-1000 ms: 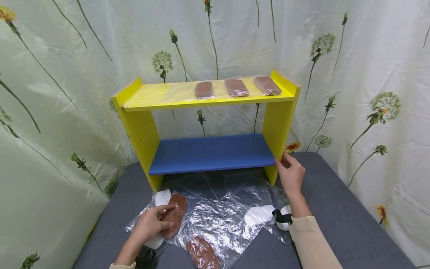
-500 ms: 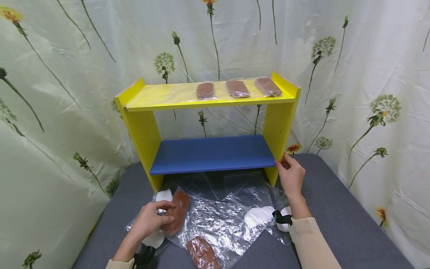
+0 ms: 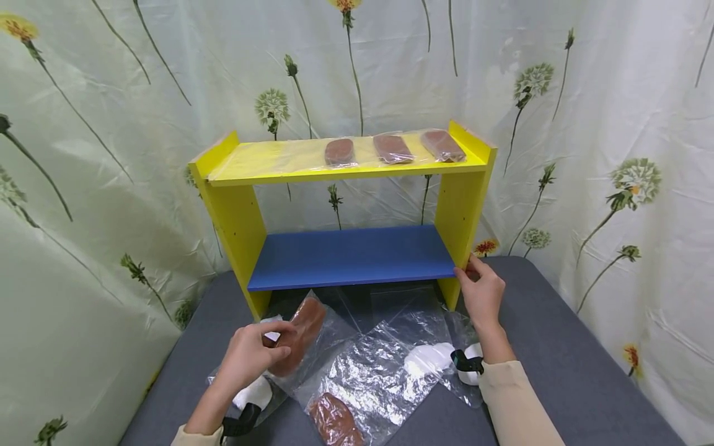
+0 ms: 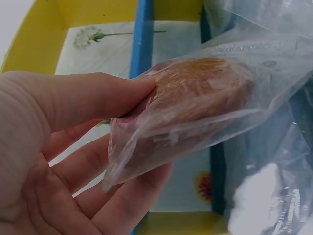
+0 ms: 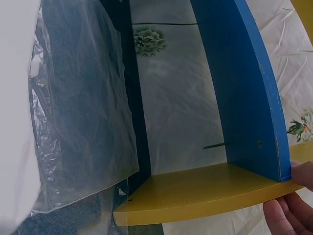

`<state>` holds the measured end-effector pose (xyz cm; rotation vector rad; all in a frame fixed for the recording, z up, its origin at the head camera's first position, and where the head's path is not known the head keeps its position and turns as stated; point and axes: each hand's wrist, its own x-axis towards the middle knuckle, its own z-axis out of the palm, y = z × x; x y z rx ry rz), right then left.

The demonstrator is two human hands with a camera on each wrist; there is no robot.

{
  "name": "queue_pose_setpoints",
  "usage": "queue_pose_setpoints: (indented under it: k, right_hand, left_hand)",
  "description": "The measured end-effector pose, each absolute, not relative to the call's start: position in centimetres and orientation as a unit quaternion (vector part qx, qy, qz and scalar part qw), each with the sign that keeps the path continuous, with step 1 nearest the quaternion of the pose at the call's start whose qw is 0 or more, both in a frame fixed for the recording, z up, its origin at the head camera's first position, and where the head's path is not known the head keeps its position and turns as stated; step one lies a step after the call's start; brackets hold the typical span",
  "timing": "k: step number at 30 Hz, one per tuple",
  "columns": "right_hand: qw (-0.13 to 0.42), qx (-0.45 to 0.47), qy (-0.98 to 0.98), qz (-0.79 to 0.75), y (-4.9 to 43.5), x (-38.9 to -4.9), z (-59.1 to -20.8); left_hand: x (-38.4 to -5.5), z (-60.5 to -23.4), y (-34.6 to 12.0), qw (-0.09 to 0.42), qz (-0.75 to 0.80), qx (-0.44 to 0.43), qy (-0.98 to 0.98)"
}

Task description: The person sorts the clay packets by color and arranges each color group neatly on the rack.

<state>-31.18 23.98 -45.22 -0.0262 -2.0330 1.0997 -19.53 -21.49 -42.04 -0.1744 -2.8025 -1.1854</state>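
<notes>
Pinched between the thumb and fingers of my left hand (image 3: 250,354) is a brown, rounded slab (image 3: 304,331) in a clear plastic bag; its kind is not clear. In the left wrist view the thumb lies on the bagged slab's (image 4: 195,93) near end, and fingers support it below. It is tilted, far end raised, in front of the shelf unit. My right hand (image 3: 484,296) grips the yellow right side panel (image 3: 462,210) of that unit, thumb by the blue shelf's (image 3: 351,255) front corner. The right wrist view shows its fingertips (image 5: 278,218) against the yellow board.
On the yellow top shelf (image 3: 268,160) lie three bagged brown slabs (image 3: 392,148). Another brown slab (image 3: 336,418) sits at the table's front. Clear plastic bags (image 3: 368,365) and white pieces (image 3: 428,359) spread over the dark table (image 3: 558,347). A flowered curtain (image 3: 390,62) hangs behind.
The bagged slab in my left hand has risen from lying low among the bags and tilted up towards the shelf, its bag lifting with it. My right hand keeps its grip on the panel.
</notes>
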Motion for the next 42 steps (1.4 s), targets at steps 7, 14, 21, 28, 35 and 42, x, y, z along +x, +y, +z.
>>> queue_pose_setpoints:
  k: [7,14,21,28,35,42]
  right_hand:
    - [0.403,-0.008,-0.803,0.439,23.9,-31.0,-45.1]
    - [0.400,-0.012,-0.805,0.438,24.0,-31.2,-45.1]
    - [0.405,-0.004,-0.805,0.434,24.0,-31.2,-45.1]
    - [0.405,-0.003,-0.805,0.433,24.1,-31.2,-45.1]
    - [0.411,0.002,-0.804,0.430,24.1,-31.1,-45.2]
    - [0.409,-0.005,-0.806,0.429,24.0,-31.1,-45.3]
  left_hand:
    - [-19.0,-40.3,-20.9,0.084,-0.361,-0.082,-0.925]
    - [-18.5,-38.8,-20.6,0.134,-0.340,-0.125,-0.922]
    - [-18.3,-37.4,-20.5,0.167,-0.354,-0.163,-0.906]
    - [-18.0,-36.0,-20.1,0.203,-0.348,-0.191,-0.895]
    - [-18.1,-34.4,-19.8,0.252,-0.335,-0.229,-0.879]
    - [-18.3,-32.7,-19.4,0.268,-0.370,-0.269,-0.848]
